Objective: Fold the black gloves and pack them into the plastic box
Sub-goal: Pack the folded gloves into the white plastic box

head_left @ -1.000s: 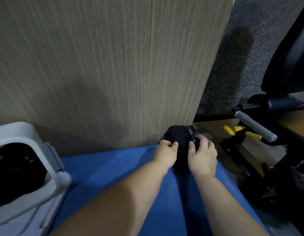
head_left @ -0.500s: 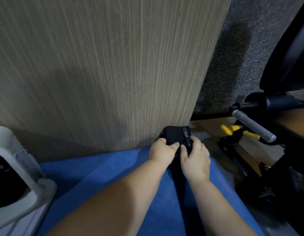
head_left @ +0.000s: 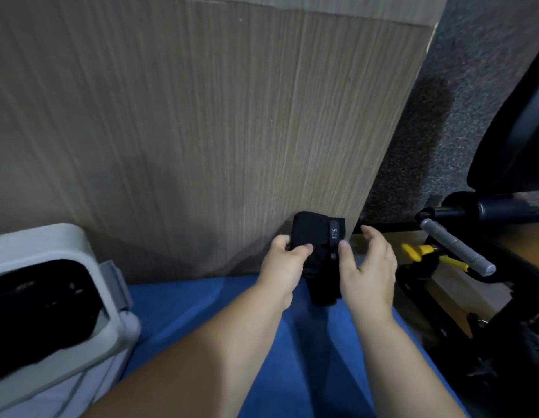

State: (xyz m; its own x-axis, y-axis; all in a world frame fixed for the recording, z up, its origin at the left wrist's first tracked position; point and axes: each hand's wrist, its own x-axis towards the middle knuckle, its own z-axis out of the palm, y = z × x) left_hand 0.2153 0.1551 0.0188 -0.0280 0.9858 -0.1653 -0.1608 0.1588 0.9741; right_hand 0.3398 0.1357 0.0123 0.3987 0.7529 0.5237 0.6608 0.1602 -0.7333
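Observation:
A folded black glove [head_left: 315, 233] with a grey "5.11" tab is held up in front of the wooden panel, above the blue cloth. My left hand [head_left: 284, 267] grips its left side, thumb on top. My right hand [head_left: 367, 273] touches the tab with its thumb tip; its other fingers are spread and lifted off the glove. The lower part of the glove hangs between my two hands. The grey plastic box [head_left: 66, 245] stands at the far left, with dark contents inside.
A tall wooden panel [head_left: 201, 131] stands right behind the glove. Blue cloth [head_left: 201, 312] covers the surface under my arms. At right are a black frame with a grey metal handle [head_left: 455, 248], yellow-handled tools [head_left: 419, 251] and a black chair.
The glove has been lifted slightly and my right hand has loosened, its fingers opening away from the glove. The view swung back left, showing more of the box.

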